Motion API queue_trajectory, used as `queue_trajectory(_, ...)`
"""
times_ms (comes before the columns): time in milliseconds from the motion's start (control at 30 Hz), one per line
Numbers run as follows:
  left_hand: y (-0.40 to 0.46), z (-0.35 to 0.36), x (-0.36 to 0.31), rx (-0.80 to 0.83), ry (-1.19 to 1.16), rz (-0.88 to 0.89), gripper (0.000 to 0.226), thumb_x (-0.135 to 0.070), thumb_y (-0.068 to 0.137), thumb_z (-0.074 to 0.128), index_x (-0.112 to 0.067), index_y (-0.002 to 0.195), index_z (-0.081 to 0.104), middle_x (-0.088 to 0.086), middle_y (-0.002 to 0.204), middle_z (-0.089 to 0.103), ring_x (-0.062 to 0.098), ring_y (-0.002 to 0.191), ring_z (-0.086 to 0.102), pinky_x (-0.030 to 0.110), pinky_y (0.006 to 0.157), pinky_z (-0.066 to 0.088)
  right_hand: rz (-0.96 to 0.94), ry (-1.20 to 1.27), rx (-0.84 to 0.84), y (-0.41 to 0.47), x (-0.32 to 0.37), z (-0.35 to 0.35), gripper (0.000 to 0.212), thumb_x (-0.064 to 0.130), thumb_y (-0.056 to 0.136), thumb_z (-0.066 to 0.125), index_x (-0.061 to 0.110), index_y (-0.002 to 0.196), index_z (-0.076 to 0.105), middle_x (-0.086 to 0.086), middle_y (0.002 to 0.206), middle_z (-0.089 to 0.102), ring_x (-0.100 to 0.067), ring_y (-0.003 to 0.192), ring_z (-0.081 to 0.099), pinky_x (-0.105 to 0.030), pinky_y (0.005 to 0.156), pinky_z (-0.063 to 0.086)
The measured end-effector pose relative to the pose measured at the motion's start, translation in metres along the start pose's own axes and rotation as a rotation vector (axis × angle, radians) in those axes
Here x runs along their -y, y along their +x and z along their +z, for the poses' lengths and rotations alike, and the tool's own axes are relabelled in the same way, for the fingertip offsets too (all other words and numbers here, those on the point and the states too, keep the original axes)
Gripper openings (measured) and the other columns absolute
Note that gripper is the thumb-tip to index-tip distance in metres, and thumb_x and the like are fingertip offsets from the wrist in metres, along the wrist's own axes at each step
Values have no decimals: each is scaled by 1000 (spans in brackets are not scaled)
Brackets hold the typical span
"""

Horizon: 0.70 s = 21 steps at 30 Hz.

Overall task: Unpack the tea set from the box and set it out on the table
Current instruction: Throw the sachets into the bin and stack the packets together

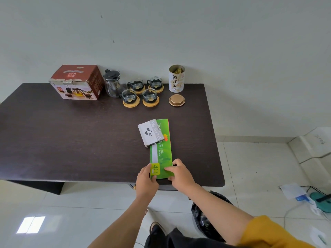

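A dark table (71, 140) stands against a pale wall over a white tiled floor, its left half bare. At the back sits the red box (77, 82), long side along the wall, with the glass teapot (113, 84) and four cups (142, 91) on coasters just right of it. At the near edge, the left hand (146, 179) and right hand (179, 171) pinch a green packet (162, 151) lying lengthwise.

Bright, even daylight; soft shadows, sharp focus, wide-angle bending at edges.
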<state>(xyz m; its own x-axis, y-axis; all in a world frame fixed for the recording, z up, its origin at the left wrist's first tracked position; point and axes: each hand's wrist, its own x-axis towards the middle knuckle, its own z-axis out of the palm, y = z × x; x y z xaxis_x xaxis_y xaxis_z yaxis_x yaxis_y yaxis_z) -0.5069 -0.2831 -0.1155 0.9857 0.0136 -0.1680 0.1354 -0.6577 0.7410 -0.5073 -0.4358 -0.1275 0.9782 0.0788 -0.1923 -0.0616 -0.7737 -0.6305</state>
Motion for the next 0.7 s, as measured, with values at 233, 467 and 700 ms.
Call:
queue_trajectory(233,2,-6,1,34,-17,9,50,0,82,59,-13,130,53,-4,117,56,17,111,54,27,89,43,-6,-35,25,-2,0,-4,45,11,85,65,18,129,58,-2,120,40,-21,107,48,-29,76,47)
queue_trajectory(467,36,-17,-2,30,-133,-95,56,-11,84,61,-10,137,43,0,120,53,11,93,57,24,79,45,110,94,-106,10,7,-12,45,35,86,66,19,124,50,1,117,44,-17,93,57,-37,75,53)
queue_trajectory(700,103,-33,-10,62,-224,-182,62,-14,87,59,-5,142,33,7,133,45,16,105,55,26,86,43,236,79,-229,55,38,-13,45,30,89,60,16,129,47,-3,124,43,-21,119,41,-38,87,47)
